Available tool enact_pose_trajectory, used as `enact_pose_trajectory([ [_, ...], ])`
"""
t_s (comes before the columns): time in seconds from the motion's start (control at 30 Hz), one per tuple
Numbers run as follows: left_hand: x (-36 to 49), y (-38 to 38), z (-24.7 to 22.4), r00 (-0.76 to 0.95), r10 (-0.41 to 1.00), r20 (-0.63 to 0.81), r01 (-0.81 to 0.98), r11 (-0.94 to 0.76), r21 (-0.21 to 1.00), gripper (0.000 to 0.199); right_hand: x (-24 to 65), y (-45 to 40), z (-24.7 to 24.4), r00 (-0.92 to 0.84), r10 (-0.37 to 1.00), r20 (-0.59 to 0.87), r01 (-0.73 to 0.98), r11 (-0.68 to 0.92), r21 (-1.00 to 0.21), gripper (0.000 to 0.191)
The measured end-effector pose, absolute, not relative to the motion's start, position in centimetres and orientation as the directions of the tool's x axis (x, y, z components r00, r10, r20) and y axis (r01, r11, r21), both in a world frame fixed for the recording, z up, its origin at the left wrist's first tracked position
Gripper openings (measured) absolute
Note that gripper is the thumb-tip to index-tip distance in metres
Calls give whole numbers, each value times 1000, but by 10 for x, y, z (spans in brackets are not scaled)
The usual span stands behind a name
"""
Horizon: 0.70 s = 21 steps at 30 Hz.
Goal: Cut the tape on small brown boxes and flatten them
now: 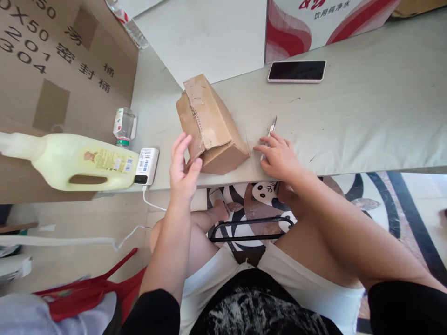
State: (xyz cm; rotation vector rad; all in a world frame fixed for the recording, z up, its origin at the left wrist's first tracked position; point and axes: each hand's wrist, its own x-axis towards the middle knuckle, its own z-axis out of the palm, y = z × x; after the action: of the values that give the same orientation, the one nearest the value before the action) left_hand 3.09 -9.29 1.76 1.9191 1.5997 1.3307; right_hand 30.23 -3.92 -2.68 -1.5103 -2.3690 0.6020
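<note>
A small brown cardboard box [218,123] lies tilted on the cloth-covered table, its taped seam torn and ragged. My left hand [183,170] is at its near left corner, thumb and fingers apart, with nothing gripped; whether the fingertips touch the cardboard is hard to tell. To the right of the box, a utility knife [273,125] rests on the cloth, its blade pointing away from me. Over its handle lies my right hand [279,156], the fingers spread across it rather than wrapped round. Part of the handle is hidden under those fingers.
Behind stand a white box [209,42] and a red-and-white carton [314,23], with a phone [296,71] in front. At left are a large carton [70,93], a yellow detergent bottle [87,160], a small bottle [125,125] and a white power bank [147,165] with a cable.
</note>
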Motion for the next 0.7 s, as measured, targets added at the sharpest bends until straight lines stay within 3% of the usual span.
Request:
enact_pose_trajectory([
  [0.07, 32, -97, 17, -176, 876, 448, 592, -270, 759, 57, 300, -41, -25, -466, 885, 5, 774, 411, -481, 50],
  [0.23, 39, -99, 20, -353, 730, 586, 698, -212, 684, 34, 298, -49, -25, -587, 809, -31, 706, 493, -509, 58],
  [0.33, 42, -91, 19, -575, 606, 550, 543, -220, 810, 37, 299, -52, -28, -623, 782, 5, 661, 530, -532, 58],
  [0.47, 49, -78, 15, -752, 587, 300, 132, -312, 941, 38, 302, -52, -26, -620, 784, 45, 633, 533, -562, 59],
  [0.6, 53, -78, 5, -682, 728, -66, -290, -186, 939, 36, 304, -53, -23, -662, 744, 90, 593, 594, -544, 42],
  [0.7, 51, -85, -8, -614, 771, -166, -295, -29, 955, 35, 308, -52, -23, -623, 770, 140, 591, 580, -560, 24],
])
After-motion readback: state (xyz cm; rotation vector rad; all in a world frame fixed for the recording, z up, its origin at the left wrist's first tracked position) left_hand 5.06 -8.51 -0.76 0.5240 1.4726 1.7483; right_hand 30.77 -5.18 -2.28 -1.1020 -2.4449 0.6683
